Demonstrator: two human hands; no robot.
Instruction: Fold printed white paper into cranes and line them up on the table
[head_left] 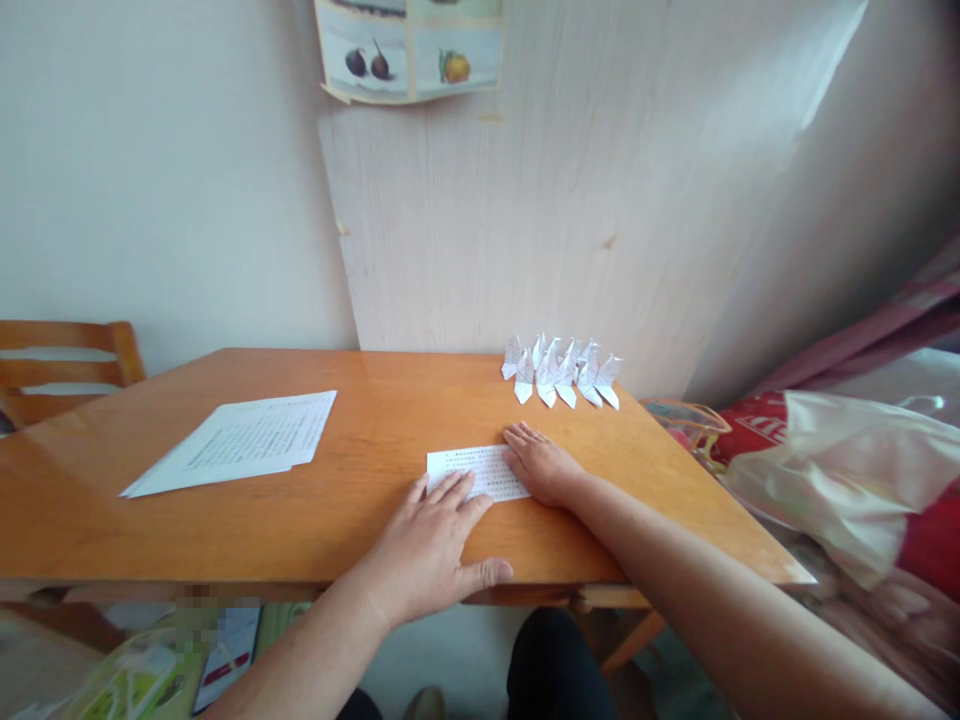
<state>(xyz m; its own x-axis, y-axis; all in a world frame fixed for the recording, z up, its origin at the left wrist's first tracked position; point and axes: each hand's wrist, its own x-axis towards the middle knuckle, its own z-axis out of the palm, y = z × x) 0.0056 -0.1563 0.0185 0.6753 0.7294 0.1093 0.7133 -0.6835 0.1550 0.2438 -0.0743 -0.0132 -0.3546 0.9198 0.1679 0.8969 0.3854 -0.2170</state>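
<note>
A printed sheet of paper lies flat on the wooden table near its front edge. My left hand rests with spread fingers on the sheet's lower left part, its thumb out over the table's edge. On the right end of the sheet lies my right hand, palm down with its fingers stretched out. Neither hand grips anything. Several folded paper figures stand in a group at the back right of the table.
A stack of printed sheets lies on the table's left side. A wooden chair stands at the far left. Plastic bags are beside the table's right edge. Behind the table is a wall with pictures.
</note>
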